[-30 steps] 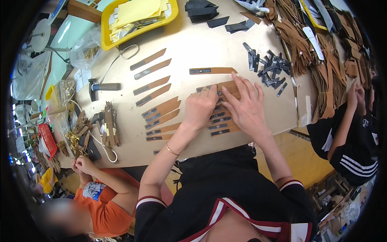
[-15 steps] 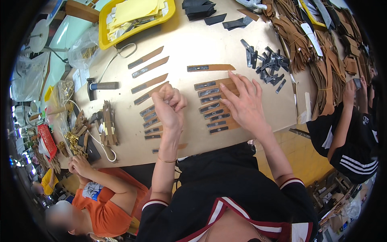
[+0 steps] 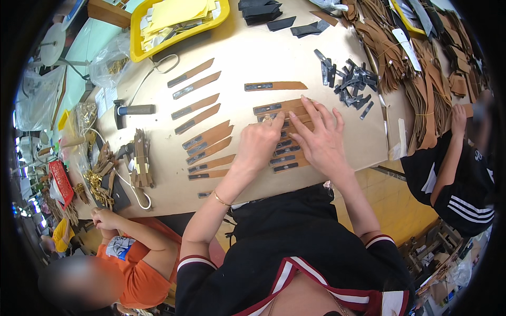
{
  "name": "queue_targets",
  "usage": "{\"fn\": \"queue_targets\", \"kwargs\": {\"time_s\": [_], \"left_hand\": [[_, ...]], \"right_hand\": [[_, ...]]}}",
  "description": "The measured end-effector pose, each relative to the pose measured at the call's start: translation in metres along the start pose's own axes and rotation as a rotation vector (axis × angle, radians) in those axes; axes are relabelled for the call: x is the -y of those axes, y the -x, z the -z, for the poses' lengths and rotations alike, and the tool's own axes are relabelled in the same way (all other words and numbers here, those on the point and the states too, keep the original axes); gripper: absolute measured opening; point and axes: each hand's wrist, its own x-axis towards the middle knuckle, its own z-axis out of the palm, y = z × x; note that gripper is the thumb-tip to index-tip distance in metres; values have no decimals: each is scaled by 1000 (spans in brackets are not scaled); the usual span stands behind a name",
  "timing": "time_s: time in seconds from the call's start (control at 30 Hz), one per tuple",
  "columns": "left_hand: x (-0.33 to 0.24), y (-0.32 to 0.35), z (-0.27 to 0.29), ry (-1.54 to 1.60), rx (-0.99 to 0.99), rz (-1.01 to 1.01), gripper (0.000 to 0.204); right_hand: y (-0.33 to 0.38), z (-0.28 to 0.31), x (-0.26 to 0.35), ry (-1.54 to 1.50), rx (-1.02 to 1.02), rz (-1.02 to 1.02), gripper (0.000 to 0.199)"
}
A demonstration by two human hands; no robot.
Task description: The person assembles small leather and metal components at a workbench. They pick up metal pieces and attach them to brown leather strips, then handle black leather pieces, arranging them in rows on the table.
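Note:
Brown leather strips with dark metal end pieces (image 3: 279,108) lie in a close column on the tan table (image 3: 253,52) in front of me. My left hand (image 3: 258,145) rests palm down on the column's left part, its index finger reaching the upper strips. My right hand (image 3: 319,139) lies flat beside it, fingers spread over the right ends of the same strips. Neither hand lifts anything. A second column of spaced strips (image 3: 205,136) runs to the left of my hands, and a single strip (image 3: 274,85) lies above them.
A heap of dark metal clips (image 3: 348,79) sits right of the strips. A hammer (image 3: 132,110), a yellow tray (image 3: 179,21) and tied leather bundles (image 3: 421,89) ring the table. One person in orange (image 3: 137,253) sits lower left, another in black (image 3: 453,168) at right.
Half a second ago my left hand was raised in a fist to the left of the column; now it is back down on the strips. My right hand stayed where it was.

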Motion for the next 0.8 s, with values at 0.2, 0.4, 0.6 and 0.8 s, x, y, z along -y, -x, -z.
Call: {"fn": "queue_targets", "kwargs": {"time_s": [0.2, 0.4, 0.6, 0.8], "left_hand": [[-7, 4, -5, -171, -24, -31, 45], [-9, 6, -14, -161, -81, -45, 44], [-11, -4, -13, 338, -225, 253, 18], [1, 9, 8, 1198, -374, 761, 20]], "right_hand": [[2, -3, 3, 1, 16, -30, 43], [2, -5, 5, 5, 66, -39, 44], [2, -4, 4, 3, 5, -20, 43], [4, -6, 4, -16, 8, -35, 43]]}}
